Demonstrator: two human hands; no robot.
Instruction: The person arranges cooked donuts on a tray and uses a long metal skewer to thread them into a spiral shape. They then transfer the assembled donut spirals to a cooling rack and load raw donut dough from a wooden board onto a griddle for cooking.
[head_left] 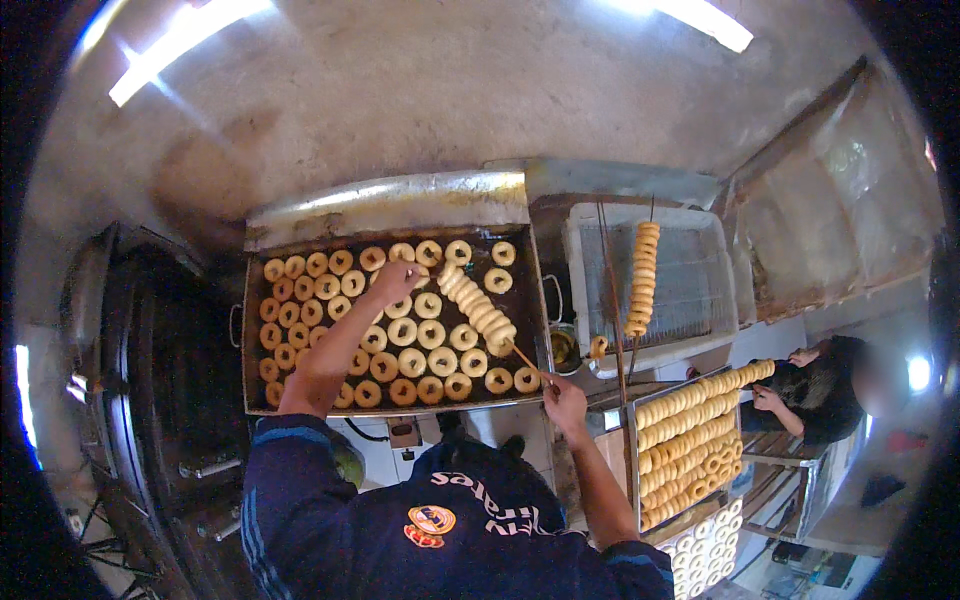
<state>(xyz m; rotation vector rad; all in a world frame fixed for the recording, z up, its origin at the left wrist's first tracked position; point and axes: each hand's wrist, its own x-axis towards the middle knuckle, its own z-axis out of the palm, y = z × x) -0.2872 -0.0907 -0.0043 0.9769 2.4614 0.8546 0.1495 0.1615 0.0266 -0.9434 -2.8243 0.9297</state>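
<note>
Golden rings (478,308) sit packed along our stick (523,355), over the wide metal pan (541,310).
To do this well, we judge, we should hold the loaded stick steady and firmly gripped, so nothing slides off or knocks the loose rings (400,332) below. Its long axis runs aslant, from our right hand (565,405) at the near right to a far end pointing forward and left, near our left hand (400,283). Our right fingers clamp the stick's near end; whether our left fingers pinch its tip, a ring or nothing, we cannot tell.
</note>
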